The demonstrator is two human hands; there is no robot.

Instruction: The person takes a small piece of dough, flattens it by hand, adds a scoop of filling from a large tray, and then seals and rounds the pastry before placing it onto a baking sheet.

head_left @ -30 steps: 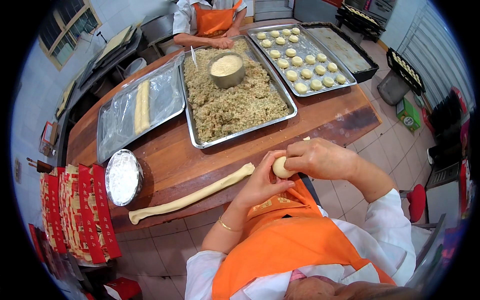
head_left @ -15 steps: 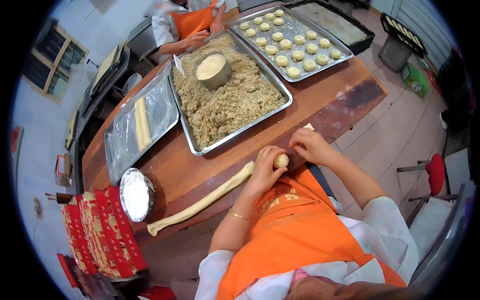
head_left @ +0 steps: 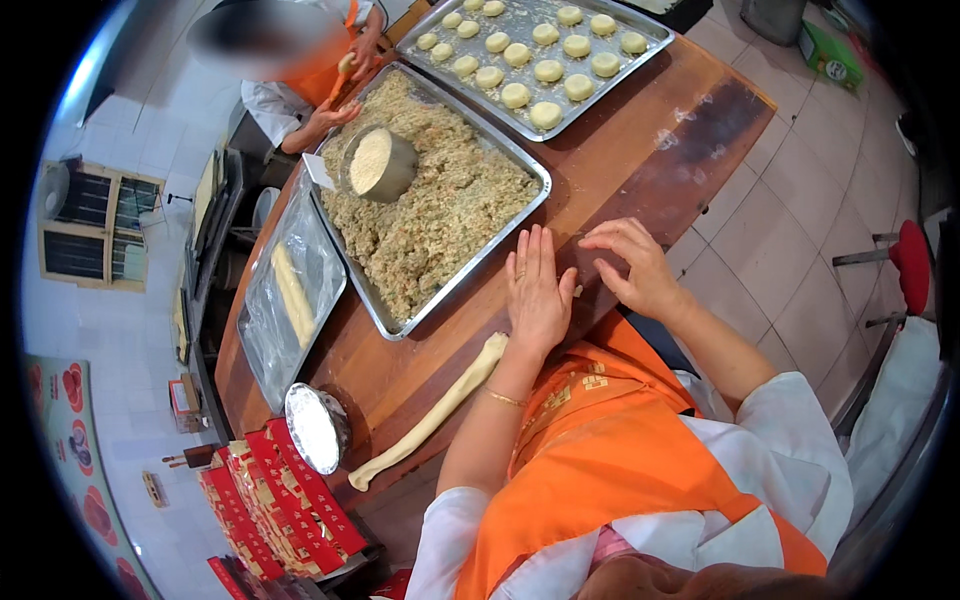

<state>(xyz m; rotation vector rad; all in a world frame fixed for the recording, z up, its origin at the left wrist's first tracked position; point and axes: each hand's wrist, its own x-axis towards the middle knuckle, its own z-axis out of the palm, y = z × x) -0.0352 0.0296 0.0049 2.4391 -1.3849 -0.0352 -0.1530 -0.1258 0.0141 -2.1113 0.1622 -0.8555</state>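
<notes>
My left hand [head_left: 538, 292] lies flat and palm down on the wooden table near its front edge, fingers stretched out. A small pale bit of dough [head_left: 578, 291] shows beside its thumb; whatever is under the palm is hidden. To the right, my right hand [head_left: 638, 268] hovers with fingers curved and apart, nothing visible between them. A long pale dough rope [head_left: 430, 415] runs along the table edge from near my left wrist toward the lower left.
Beyond my hands, a big metal tray [head_left: 545, 190] holds crumbly filling and a metal bowl [head_left: 398, 178]. Round dough pieces fill another tray [head_left: 655, 45]. Left are a plastic-lined tray [head_left: 262, 340] with dough strips and a flour bowl [head_left: 318, 428]. A co-worker [head_left: 280, 100] stands opposite.
My left hand has flattened from curled fingers, and the dough ball beside it is out of sight. My right hand's fingers have spread. The view has shifted; the co-worker's hands have lifted from the filling.
</notes>
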